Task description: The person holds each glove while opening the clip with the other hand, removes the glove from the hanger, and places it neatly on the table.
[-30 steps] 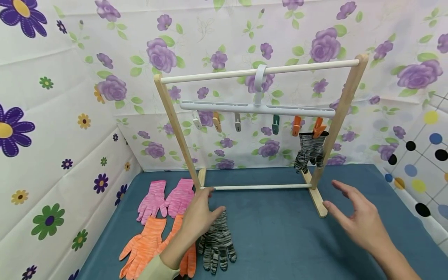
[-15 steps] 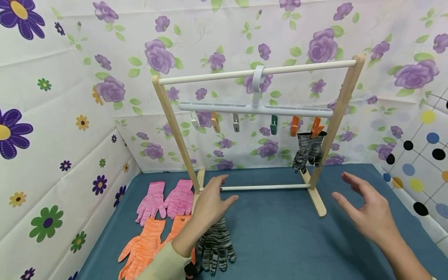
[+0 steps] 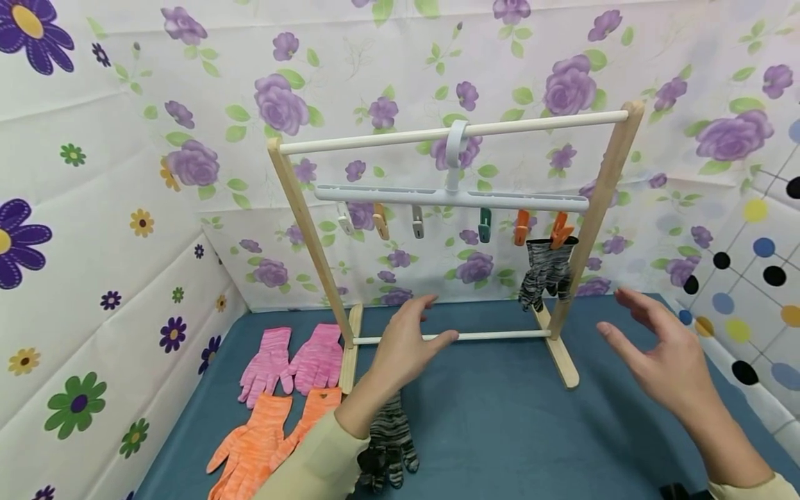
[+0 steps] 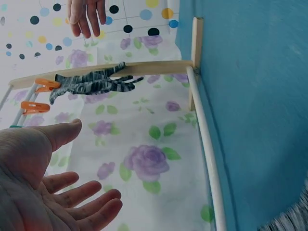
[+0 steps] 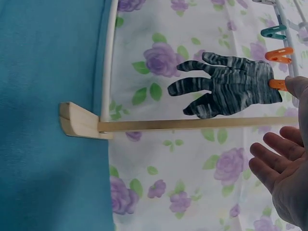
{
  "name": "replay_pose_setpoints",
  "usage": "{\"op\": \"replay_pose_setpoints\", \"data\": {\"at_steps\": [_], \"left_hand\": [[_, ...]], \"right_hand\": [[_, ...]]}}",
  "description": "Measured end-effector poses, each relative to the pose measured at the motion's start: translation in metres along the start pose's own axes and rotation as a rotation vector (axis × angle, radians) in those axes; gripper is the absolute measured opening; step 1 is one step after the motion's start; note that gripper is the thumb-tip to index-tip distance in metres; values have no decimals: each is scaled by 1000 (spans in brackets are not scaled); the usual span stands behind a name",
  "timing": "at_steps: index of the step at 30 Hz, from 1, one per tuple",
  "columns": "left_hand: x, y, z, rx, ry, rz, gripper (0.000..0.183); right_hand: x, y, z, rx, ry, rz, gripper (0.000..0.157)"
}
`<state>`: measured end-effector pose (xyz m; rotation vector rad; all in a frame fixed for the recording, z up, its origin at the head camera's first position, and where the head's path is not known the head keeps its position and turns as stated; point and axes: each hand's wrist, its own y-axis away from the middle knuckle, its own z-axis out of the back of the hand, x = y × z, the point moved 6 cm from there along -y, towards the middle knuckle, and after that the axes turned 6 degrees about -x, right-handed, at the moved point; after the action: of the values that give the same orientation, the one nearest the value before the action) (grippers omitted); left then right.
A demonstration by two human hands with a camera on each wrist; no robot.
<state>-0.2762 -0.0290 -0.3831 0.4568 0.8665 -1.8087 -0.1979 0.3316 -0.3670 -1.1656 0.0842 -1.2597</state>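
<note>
A black-and-grey glove (image 3: 547,272) hangs by an orange clothespin (image 3: 561,230) from the right end of a white hanger (image 3: 400,196). Over the table, in front of the rack, my left hand (image 3: 406,347) is raised with fingers spread and nothing in it. Below that forearm lies a second black-and-grey glove (image 3: 394,437), partly hidden. My right hand (image 3: 665,354) hovers right of the rack's foot, fingers loosely bent and holding nothing. In the right wrist view its thumb overlaps the clothespin's edge, but the head view shows them apart.
A wooden rack (image 3: 606,208) carries the hanger on its top bar. Several other clothespins (image 3: 485,225) hang along it. Pink gloves (image 3: 315,357) and orange gloves (image 3: 253,444) lie at the left of the blue table (image 3: 487,430). Patterned cloth walls (image 3: 400,62) close in the back and sides.
My left hand has moved right and slightly up, away from the table glove. The right hand has risen slightly. The hung glove stays clipped, and the view has shifted a little.
</note>
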Motion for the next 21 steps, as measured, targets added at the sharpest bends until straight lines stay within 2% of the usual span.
{"op": "replay_pose_setpoints", "data": {"at_steps": [21], "left_hand": [[-56, -41, -37, 57, 170, -107, 70]], "right_hand": [[29, -54, -1, -21, -52, 44, 65]]}}
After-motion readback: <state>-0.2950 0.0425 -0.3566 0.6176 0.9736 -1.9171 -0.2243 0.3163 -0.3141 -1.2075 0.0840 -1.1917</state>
